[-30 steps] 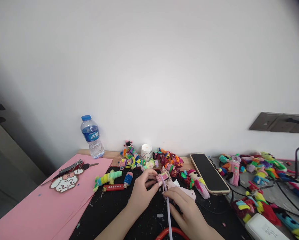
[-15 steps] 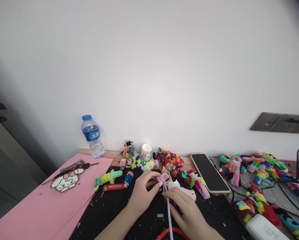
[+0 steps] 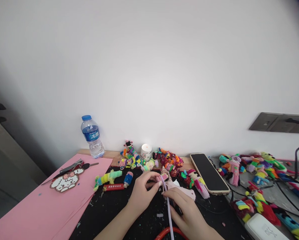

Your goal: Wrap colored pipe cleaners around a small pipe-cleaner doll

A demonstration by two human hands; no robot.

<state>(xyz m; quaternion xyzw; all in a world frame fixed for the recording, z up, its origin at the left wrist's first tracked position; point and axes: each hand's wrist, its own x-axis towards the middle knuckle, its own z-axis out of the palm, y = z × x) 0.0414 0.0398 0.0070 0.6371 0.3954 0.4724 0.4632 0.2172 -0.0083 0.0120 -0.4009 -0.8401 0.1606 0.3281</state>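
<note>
My left hand (image 3: 142,190) is closed, with thumb and fingers pinching a small pink fuzzy pipe-cleaner piece (image 3: 160,179). A long lavender pipe cleaner (image 3: 169,216) runs from that piece down toward the table's near edge. My right hand (image 3: 186,210) grips this strip between thumb and fingers, just below the pink piece. Behind the right fingers lies a smooth pale pink object (image 3: 188,192), partly hidden, so its kind is unclear. A red curved band (image 3: 164,232) shows at the bottom, under the strip's lower end.
Colourful pipe-cleaner figures lie behind my hands and in a pile (image 3: 260,166) at right. A phone (image 3: 210,173), a white case (image 3: 263,228), a paper cup (image 3: 146,152) and a water bottle (image 3: 91,136) stand around. Scissors (image 3: 69,166) rest on pink paper (image 3: 39,206).
Both hands keep the same grip and nearly the same place. The view has shifted very slightly.
</note>
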